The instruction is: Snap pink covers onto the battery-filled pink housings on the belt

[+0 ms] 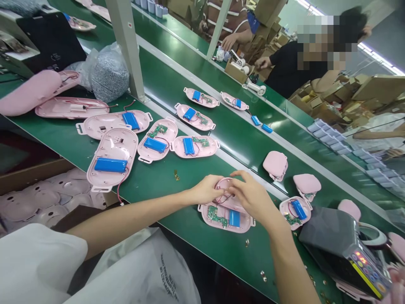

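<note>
My left hand (207, 190) and my right hand (248, 196) both grip a pink plastic shell (225, 184), fingers closed around its sides. Thin dark and red wires show inside it, partly covered by my fingers. Right below, and partly overlapped by it, lies another pink shell half (230, 226) on the green bench. That half carries a green circuit board (217, 215) and a blue battery pack (234, 218). Whether the two shells are joined by wires cannot be made out.
Several open pink shells with blue batteries (110, 164) lie to the left. A grey box with a red digital display (335, 240) stands at the right. A metal post (125, 46) rises at upper left. Small metal pieces (263, 276) are scattered nearby. Co-workers (294, 63) sit across the bench.
</note>
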Demonstrator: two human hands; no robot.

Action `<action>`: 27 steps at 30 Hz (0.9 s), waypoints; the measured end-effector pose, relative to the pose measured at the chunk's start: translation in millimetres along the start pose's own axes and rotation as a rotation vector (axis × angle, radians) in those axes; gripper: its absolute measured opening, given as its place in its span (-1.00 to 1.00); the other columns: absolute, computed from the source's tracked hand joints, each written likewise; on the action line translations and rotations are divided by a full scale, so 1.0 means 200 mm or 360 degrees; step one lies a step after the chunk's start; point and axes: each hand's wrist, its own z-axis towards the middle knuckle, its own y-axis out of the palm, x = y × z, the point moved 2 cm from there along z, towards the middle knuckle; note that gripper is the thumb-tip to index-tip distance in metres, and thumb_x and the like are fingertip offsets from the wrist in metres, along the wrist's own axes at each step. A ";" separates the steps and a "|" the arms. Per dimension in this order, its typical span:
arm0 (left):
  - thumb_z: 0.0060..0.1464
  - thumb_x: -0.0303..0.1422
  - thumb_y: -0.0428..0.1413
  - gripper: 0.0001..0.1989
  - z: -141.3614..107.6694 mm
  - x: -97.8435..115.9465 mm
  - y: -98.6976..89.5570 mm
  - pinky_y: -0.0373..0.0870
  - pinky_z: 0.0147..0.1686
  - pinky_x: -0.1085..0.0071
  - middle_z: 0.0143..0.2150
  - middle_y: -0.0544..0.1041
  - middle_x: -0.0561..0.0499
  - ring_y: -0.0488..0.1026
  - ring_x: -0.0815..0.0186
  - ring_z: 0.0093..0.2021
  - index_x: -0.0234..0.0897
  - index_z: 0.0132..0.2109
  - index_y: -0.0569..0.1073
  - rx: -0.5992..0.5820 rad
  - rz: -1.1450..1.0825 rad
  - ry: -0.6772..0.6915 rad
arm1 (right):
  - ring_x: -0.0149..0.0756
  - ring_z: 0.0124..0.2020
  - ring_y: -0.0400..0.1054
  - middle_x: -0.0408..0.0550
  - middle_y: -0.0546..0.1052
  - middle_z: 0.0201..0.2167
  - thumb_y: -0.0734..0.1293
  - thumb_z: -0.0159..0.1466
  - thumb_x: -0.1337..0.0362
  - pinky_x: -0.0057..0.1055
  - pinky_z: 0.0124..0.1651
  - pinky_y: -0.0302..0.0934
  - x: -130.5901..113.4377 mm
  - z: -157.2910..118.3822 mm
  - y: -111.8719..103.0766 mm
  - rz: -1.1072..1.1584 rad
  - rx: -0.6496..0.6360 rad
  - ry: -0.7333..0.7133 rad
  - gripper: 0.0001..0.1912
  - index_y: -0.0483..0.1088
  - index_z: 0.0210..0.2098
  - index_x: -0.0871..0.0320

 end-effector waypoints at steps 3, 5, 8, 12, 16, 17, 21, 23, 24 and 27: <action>-0.07 -0.47 0.06 -0.82 0.00 -0.01 0.00 0.28 -0.43 0.50 -0.45 0.44 0.08 0.35 0.37 -0.43 -0.37 -0.26 0.47 0.0001 -0.0026 -0.0029 | -0.25 -0.03 0.34 -0.04 0.39 0.04 0.12 0.42 0.25 -0.33 -0.17 0.29 0.00 -0.03 -0.02 -0.0008 0.0053 -0.0004 -0.76 0.36 -0.31 0.08; -0.09 -0.49 0.05 -0.85 0.00 -0.01 0.01 0.25 -0.48 0.51 -0.48 0.42 0.10 0.34 0.38 -0.46 -0.35 -0.31 0.46 -0.0017 -0.0033 -0.0034 | -0.25 -0.03 0.34 -0.04 0.39 0.04 0.12 0.42 0.27 -0.34 -0.18 0.30 -0.01 -0.03 0.00 -0.0074 0.0046 -0.0041 -0.76 0.39 -0.27 0.07; -0.14 -0.54 0.00 -0.88 0.00 -0.02 0.01 0.26 -0.48 0.52 -0.51 0.41 0.10 0.37 0.37 -0.47 -0.32 -0.39 0.38 -0.0037 -0.0044 -0.0039 | -0.24 -0.03 0.34 -0.04 0.39 0.02 0.12 0.41 0.31 -0.34 -0.23 0.28 -0.02 0.00 0.05 -0.0227 0.0021 -0.0077 -0.76 0.41 -0.25 0.06; -0.13 -0.55 -0.02 -0.85 0.00 -0.03 0.01 0.29 -0.48 0.51 -0.50 0.44 0.09 0.40 0.36 -0.46 -0.32 -0.36 0.38 -0.0066 -0.0045 -0.0034 | -0.23 -0.07 0.33 0.00 0.43 -0.06 0.16 0.39 0.31 -0.34 -0.23 0.26 -0.01 0.02 0.09 -0.0387 0.0153 -0.0143 -0.79 0.39 -0.31 0.10; -0.12 -0.54 0.01 -0.85 0.01 -0.04 0.00 0.28 -0.47 0.52 -0.47 0.44 0.09 0.38 0.36 -0.44 -0.34 -0.34 0.42 -0.0045 -0.0009 0.0012 | -0.23 -0.11 0.33 -0.02 0.46 -0.12 0.24 0.34 0.31 -0.36 -0.27 0.23 0.01 0.03 0.07 -0.0410 0.0226 -0.0180 -0.87 0.40 -0.33 0.11; -0.12 -0.54 0.01 -0.85 0.01 -0.03 0.00 0.28 -0.46 0.52 -0.46 0.44 0.09 0.37 0.36 -0.43 -0.34 -0.35 0.42 -0.0039 0.0000 0.0022 | -0.24 -0.13 0.34 -0.04 0.47 -0.13 0.26 0.33 0.31 -0.36 -0.28 0.21 0.01 0.03 0.06 -0.0410 0.0213 -0.0162 -0.88 0.40 -0.34 0.11; -0.10 -0.54 0.01 -0.85 0.00 -0.04 0.00 0.28 -0.44 0.51 -0.47 0.44 0.10 0.38 0.36 -0.43 -0.33 -0.33 0.42 -0.0044 0.0031 0.0025 | -0.27 -0.23 0.36 -0.11 0.51 -0.25 0.40 0.21 0.29 -0.37 -0.33 0.14 -0.02 0.06 0.04 -0.0375 0.0149 -0.0020 -0.87 0.41 -0.46 0.12; -0.08 -0.51 0.01 -0.85 -0.01 -0.04 0.00 0.29 -0.43 0.49 -0.46 0.46 0.09 0.39 0.34 -0.42 -0.33 -0.31 0.43 -0.0038 0.0063 0.0013 | -0.28 -0.30 0.36 -0.12 0.51 -0.34 0.46 0.14 0.25 -0.38 -0.38 0.08 -0.02 0.08 0.01 -0.0366 0.0129 0.0115 -0.79 0.38 -0.53 0.13; -0.06 -0.50 0.02 -0.85 -0.02 -0.04 -0.01 0.30 -0.42 0.48 -0.44 0.47 0.08 0.40 0.33 -0.41 -0.33 -0.30 0.44 -0.0030 0.0084 0.0009 | -0.28 -0.35 0.36 -0.12 0.50 -0.39 0.48 0.10 0.20 -0.38 -0.41 0.04 -0.02 0.09 0.00 -0.0365 0.0138 0.0221 -0.74 0.36 -0.55 0.13; -0.02 -0.45 0.05 -0.81 -0.03 -0.03 -0.03 0.32 -0.36 0.45 -0.36 0.51 0.04 0.42 0.29 -0.35 -0.33 -0.22 0.48 0.0011 0.0159 0.0010 | -0.31 -0.47 0.33 -0.18 0.48 -0.50 0.51 0.03 0.11 -0.41 -0.44 0.00 0.04 0.10 -0.04 -0.0181 0.0147 0.0559 -0.70 0.35 -0.49 0.12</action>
